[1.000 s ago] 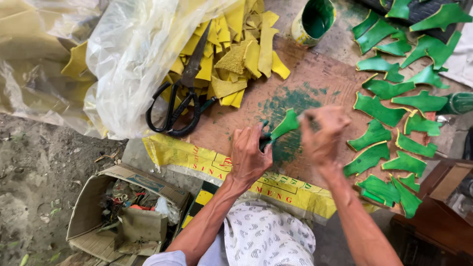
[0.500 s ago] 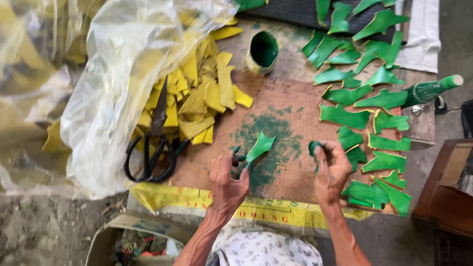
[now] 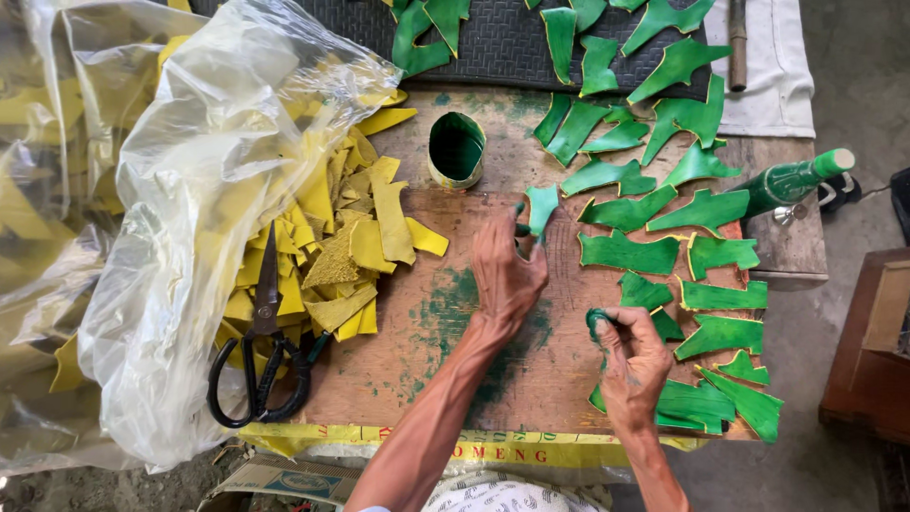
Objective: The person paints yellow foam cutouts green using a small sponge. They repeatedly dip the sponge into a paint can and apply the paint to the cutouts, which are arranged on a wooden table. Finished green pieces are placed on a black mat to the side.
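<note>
your left hand (image 3: pixel 507 275) has its fingers pinched shut on a freshly green piece (image 3: pixel 542 207), held by the edges up near the tin of green paint (image 3: pixel 456 150), probably so the wet face stays untouched. your right hand (image 3: pixel 633 365) is curled closed around a green-soaked dauber (image 3: pixel 597 322), parked low beside the painted pieces (image 3: pixel 720 256) fanned out to dry on the right. the unpainted yellow pieces (image 3: pixel 341 256) sit heaped on the left by the plastic bag (image 3: pixel 199 237), with the black scissors (image 3: pixel 261 351) handy next to them, so work runs left to right across the stained board (image 3: pixel 427 351).

compared with half a second ago, your left hand has carried the piece off the green smear mid-board and up toward the tin, while the right has dropped back a bit.
</note>
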